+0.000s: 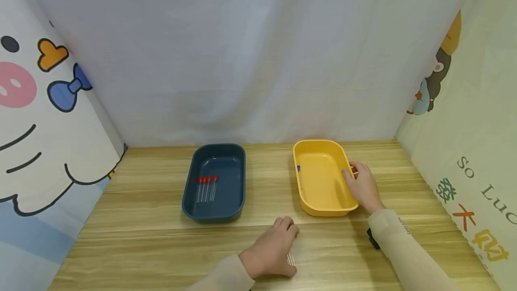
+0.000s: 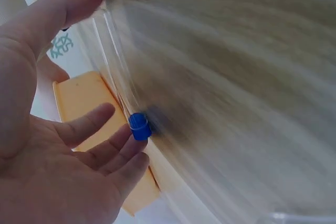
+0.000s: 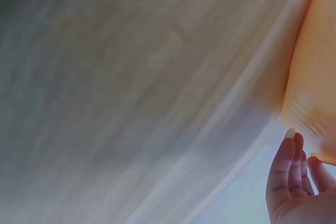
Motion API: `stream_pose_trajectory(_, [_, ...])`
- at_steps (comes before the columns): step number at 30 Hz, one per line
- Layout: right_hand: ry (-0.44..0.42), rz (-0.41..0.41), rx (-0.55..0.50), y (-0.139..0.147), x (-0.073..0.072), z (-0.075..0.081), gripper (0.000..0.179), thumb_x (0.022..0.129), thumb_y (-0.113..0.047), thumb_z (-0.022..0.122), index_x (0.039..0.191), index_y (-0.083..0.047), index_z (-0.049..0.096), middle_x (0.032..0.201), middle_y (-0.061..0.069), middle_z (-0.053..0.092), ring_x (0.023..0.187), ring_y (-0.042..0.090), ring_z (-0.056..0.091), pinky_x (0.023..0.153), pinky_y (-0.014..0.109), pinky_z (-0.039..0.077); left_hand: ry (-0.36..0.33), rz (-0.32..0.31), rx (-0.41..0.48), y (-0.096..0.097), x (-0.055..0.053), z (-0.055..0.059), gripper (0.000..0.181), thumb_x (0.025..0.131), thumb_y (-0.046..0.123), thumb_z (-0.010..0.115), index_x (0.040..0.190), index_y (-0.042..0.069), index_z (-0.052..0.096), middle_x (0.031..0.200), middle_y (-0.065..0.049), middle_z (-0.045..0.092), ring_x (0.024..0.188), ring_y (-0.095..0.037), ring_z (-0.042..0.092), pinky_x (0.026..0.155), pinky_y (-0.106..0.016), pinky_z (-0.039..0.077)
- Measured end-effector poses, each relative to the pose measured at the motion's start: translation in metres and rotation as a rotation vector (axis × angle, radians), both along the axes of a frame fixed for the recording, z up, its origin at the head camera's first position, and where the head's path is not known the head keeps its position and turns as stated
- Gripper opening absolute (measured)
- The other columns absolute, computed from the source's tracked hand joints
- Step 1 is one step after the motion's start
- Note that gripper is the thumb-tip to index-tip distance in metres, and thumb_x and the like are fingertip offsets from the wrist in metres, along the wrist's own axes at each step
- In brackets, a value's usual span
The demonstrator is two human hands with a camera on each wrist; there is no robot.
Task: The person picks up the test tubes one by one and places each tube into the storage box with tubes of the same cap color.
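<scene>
My left hand (image 1: 271,248) is low over the table at the front, its thumb and fingers spread around clear tubes (image 1: 291,258) lying there. In the left wrist view, a blue cap (image 2: 139,126) sits beside the fingers, while the thumb tip reaches the tubes' other end. The palm side faces the tubes. My right hand (image 1: 362,186) holds the right rim of the yellow tray (image 1: 328,213), thumb at the inner side and fingers outside. Inside that tray, a blue-capped tube (image 1: 300,177) leans along the left wall.
Left of the yellow tray stands a dark blue tray (image 1: 213,218) with several red-capped tubes (image 1: 208,188) side by side in it. A pale curtain (image 1: 258,80) closes off the back of the wooden table (image 1: 137,219), and printed cloths hang at both sides.
</scene>
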State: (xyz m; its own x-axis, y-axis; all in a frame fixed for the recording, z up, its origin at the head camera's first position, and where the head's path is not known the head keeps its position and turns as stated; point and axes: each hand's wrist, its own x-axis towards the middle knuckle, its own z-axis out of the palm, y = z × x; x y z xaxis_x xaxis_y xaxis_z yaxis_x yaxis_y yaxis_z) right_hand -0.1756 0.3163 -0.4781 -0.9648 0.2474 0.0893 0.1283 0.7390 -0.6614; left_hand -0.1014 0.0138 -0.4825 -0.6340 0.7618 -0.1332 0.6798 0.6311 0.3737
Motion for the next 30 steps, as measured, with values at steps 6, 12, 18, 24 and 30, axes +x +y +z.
stream_pose_trajectory(6, [-0.004, 0.003, -0.010, -0.001, 0.001, 0.002, 0.048, 0.108, -0.023, 0.052, 0.144, 0.008, 0.050, 0.130, 0.031, 0.055, 0.113, 0.042, 0.056, 0.094, 0.054, 0.052, 0.086, 0.062, -0.085, -0.003, 0.004, 0.000, 0.098, 0.066, 0.068, 0.089, 0.132, 0.004, 0.055, 0.122, -0.006, 0.052, 0.107, -0.016, 0.048, 0.099, -0.027, 0.052])
stream_pose_trajectory(12, [-0.011, 0.003, -0.005, -0.001, 0.000, 0.002, 0.049, 0.108, -0.023, 0.051, 0.145, 0.008, 0.049, 0.130, 0.031, 0.055, 0.113, 0.042, 0.056, 0.094, 0.054, 0.052, 0.060, 0.133, -0.126, -0.002, 0.004, -0.001, 0.093, 0.067, 0.070, 0.087, 0.125, 0.003, 0.059, 0.108, -0.003, 0.050, 0.097, -0.014, 0.044, 0.093, -0.027, 0.051])
stream_pose_trajectory(18, [-0.015, 0.003, -0.003, -0.002, 0.001, 0.003, 0.049, 0.108, -0.023, 0.052, 0.146, 0.008, 0.049, 0.130, 0.031, 0.055, 0.113, 0.042, 0.056, 0.094, 0.054, 0.052, 0.039, 0.137, -0.102, -0.002, 0.003, 0.001, 0.084, 0.067, 0.061, 0.091, 0.119, 0.002, 0.060, 0.104, -0.002, 0.049, 0.095, -0.015, 0.045, 0.092, -0.028, 0.052])
stream_pose_trajectory(24, [-0.011, 0.001, -0.003, -0.002, 0.001, 0.002, 0.049, 0.108, -0.023, 0.052, 0.145, 0.008, 0.049, 0.128, 0.031, 0.055, 0.111, 0.042, 0.056, 0.092, 0.053, 0.052, -0.006, 0.129, -0.019, -0.002, -0.001, 0.009, 0.086, 0.066, 0.053, 0.095, 0.125, 0.001, 0.059, 0.108, -0.002, 0.050, 0.097, -0.014, 0.045, 0.090, -0.027, 0.052])
stream_pose_trajectory(30, [-0.017, 0.003, -0.003, -0.001, 0.000, 0.002, 0.049, 0.108, -0.024, 0.051, 0.146, 0.007, 0.049, 0.129, 0.030, 0.055, 0.111, 0.041, 0.056, 0.090, 0.051, 0.053, 0.005, 0.136, 0.025, -0.001, -0.008, 0.020, 0.087, 0.065, 0.053, 0.095, 0.126, 0.003, 0.059, 0.110, -0.001, 0.050, 0.098, -0.013, 0.045, 0.091, -0.024, 0.052])
